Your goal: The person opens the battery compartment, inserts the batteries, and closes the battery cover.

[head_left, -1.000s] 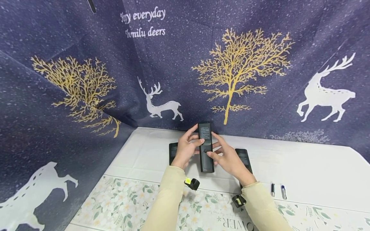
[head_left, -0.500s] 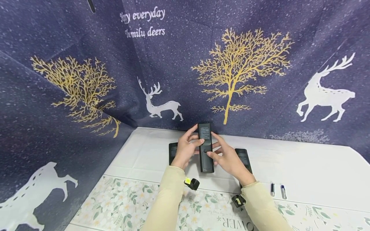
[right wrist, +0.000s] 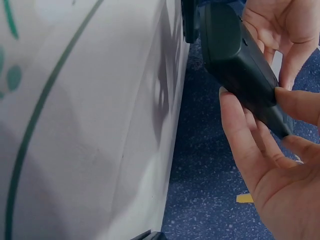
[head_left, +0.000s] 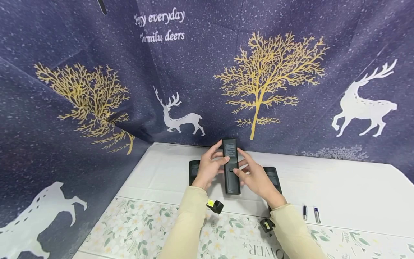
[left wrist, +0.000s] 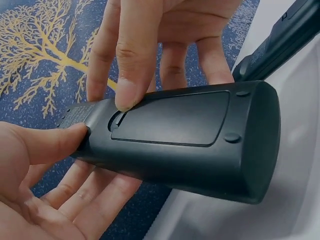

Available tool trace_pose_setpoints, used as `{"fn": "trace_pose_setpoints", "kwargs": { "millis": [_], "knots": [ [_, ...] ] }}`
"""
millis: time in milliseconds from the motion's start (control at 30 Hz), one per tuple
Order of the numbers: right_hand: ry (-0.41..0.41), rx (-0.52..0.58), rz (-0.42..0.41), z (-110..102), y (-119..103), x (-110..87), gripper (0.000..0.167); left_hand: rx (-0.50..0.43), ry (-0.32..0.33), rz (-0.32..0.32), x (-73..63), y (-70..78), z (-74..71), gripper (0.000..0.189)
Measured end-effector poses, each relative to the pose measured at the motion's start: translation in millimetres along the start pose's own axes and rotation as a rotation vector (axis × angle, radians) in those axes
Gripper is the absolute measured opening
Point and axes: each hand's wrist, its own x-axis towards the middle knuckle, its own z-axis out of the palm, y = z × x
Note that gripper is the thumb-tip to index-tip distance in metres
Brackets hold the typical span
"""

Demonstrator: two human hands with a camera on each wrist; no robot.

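Observation:
Both hands hold a black remote control (head_left: 231,165), its back with the printed label and battery cover facing up. My left hand (head_left: 209,167) grips it from the left, thumb on the back near the middle and fingers along the side and underneath. From the other side my right hand (head_left: 253,179) holds it, with the thumb (left wrist: 128,95) pressing at the latch end of the battery cover (left wrist: 172,117). In the left wrist view the cover sits in its recess. The right wrist view shows the remote's end, with right-hand fingers (right wrist: 240,135) under it.
A second black remote (head_left: 193,169) lies left, partly behind the left hand. Another dark remote (head_left: 272,176) lies right, partly behind the right forearm. Two small batteries (head_left: 305,212) lie at the right on the white tablecloth (head_left: 339,187). A printed curtain (head_left: 207,72) hangs behind the table.
The remote and both hands have shifted very slightly to the right. The grip and the thumb on the cover look the same.

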Motion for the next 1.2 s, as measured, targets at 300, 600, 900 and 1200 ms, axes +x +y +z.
{"fn": "trace_pose_setpoints", "kwargs": {
  "millis": [300,600,900,1200],
  "knots": [
    [-0.036,-0.021,0.047,-2,2,0.0,0.075,0.057,-0.036,0.000,0.7,-4.4,-0.3,0.077],
    [-0.099,0.021,0.154,0,3,0.8,0.082,0.103,-0.039,-0.012,3.7,-15.5,1.2,0.078],
    [-0.157,0.040,0.258,0,5,1.3,0.085,0.168,-0.028,-0.071,3.6,-23.2,4.3,0.077],
    [-0.203,0.021,0.305,0,5,1.3,0.086,0.194,-0.027,-0.084,3.5,-31.4,6.9,0.079]
  ]
}}
